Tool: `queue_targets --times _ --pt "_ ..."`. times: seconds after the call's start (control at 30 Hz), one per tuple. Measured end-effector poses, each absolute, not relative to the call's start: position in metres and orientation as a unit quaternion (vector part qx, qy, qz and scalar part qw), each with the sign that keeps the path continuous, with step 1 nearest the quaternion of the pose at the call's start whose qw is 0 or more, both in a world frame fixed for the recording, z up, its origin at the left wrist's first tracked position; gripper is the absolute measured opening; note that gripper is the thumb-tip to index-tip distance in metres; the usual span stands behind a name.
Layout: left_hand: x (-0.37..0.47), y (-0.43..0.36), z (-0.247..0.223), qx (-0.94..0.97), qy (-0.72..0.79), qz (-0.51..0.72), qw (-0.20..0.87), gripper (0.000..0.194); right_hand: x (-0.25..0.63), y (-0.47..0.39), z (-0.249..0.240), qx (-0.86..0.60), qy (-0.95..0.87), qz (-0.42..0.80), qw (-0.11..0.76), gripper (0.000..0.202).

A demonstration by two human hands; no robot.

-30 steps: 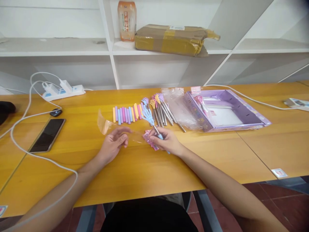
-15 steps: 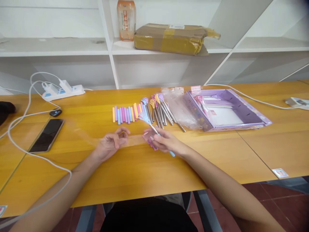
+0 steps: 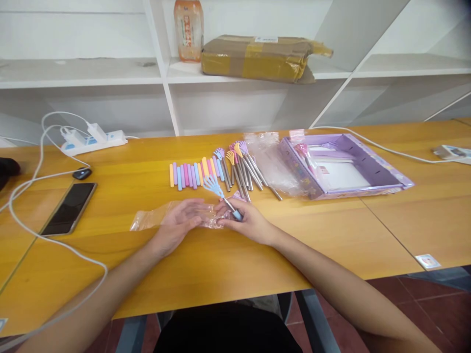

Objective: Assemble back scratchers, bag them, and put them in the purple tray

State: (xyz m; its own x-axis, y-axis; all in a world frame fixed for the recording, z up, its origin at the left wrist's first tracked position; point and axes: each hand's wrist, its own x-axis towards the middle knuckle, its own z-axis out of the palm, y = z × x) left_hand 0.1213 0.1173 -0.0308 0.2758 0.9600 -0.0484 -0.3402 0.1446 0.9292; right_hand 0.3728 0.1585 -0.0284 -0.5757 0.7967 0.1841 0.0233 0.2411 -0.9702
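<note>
My right hand (image 3: 250, 221) is closed around a back scratcher (image 3: 212, 186), whose light blue claw head points up and left. Clear plastic bag (image 3: 143, 220) stretches under my left hand (image 3: 178, 224) toward the right fingertips. The left fingers are closed on the bag, thumb on top. Just beyond the hands lie several metal back scratcher rods (image 3: 239, 174) with claw heads in yellow, purple, pink and blue. To their left is a row of coloured handle sleeves (image 3: 189, 175). Something pink-purple shows partly behind the right fingers; I cannot make out what it is.
A purple box (image 3: 368, 191) and clear plastic bags (image 3: 272, 164) are at the right. At the left are a phone (image 3: 69, 208), a small black object (image 3: 81, 173), and a power strip (image 3: 95, 142) with white cables. Shelves hold a taped parcel (image 3: 253, 59) and an orange bottle (image 3: 189, 32).
The plastic bag, blurred before, now lies stretched out on the table to the left. My left hand has moved right, nearer the right hand. The back scratcher has tilted more upright.
</note>
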Motion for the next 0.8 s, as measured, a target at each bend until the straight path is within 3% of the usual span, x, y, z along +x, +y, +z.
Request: queue_targets --times 0.07,0.37,0.67,0.8 --pt "0.122 0.117 -0.030 0.418 0.392 0.524 0.630 0.035 0.378 0.159 -0.024 -0.287 -0.733 0.510 0.347 0.039" --pt "0.110 0.130 -0.023 0.360 0.442 0.619 0.540 0.032 0.405 0.172 -0.004 -0.242 -0.833 0.455 0.201 0.049" --pt "0.115 0.126 -0.025 0.334 0.447 0.599 0.575 0.043 0.402 0.175 -0.016 -0.276 -0.838 0.443 0.155 0.050" --pt "0.116 0.125 -0.025 0.342 0.442 0.577 0.596 0.038 0.403 0.175 -0.015 -0.271 -0.842 0.441 0.150 0.050"
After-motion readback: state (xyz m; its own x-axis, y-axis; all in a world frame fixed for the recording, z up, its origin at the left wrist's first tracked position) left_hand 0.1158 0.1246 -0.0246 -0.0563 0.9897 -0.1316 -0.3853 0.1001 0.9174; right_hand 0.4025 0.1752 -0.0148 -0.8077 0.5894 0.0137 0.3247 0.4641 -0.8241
